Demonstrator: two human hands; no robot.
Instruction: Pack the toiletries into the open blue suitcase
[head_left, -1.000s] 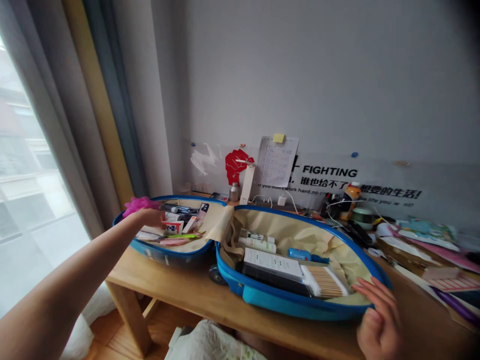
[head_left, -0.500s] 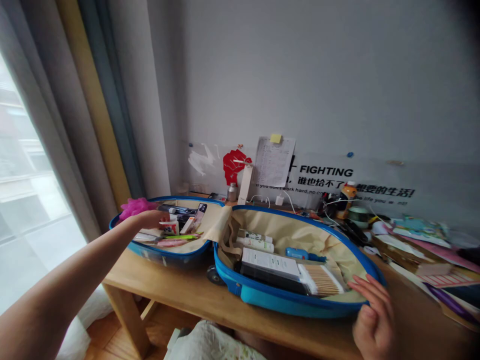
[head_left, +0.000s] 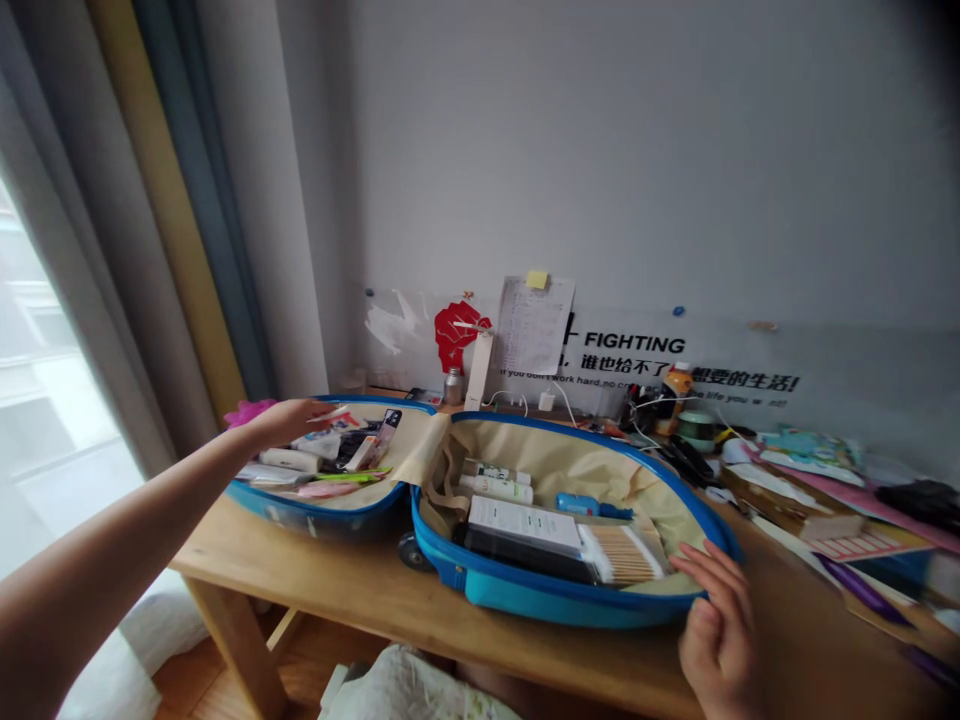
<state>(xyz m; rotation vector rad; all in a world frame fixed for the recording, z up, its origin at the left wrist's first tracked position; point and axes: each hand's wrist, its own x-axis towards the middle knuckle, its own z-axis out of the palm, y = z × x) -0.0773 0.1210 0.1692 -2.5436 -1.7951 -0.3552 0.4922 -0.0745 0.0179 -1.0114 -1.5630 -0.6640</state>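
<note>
Lifted since the earlier frame, the left hand (head_left: 296, 420) appears to pinch, with nearly closed fingertips, a white-and-red packet (head_left: 340, 415) just above the jumbled items (head_left: 367, 452) in the blue suitcase's (head_left: 555, 604) left half, while the right hand (head_left: 718, 628), loosely spread, lies gripping nothing at its near-right edge.

Blue suitcase (head_left: 555, 606) with beige lining (head_left: 559, 447), red-and-white packet (head_left: 342, 419), pink puff (head_left: 246, 412), blue bottle (head_left: 578, 503), red fist print (head_left: 451, 340)
</note>
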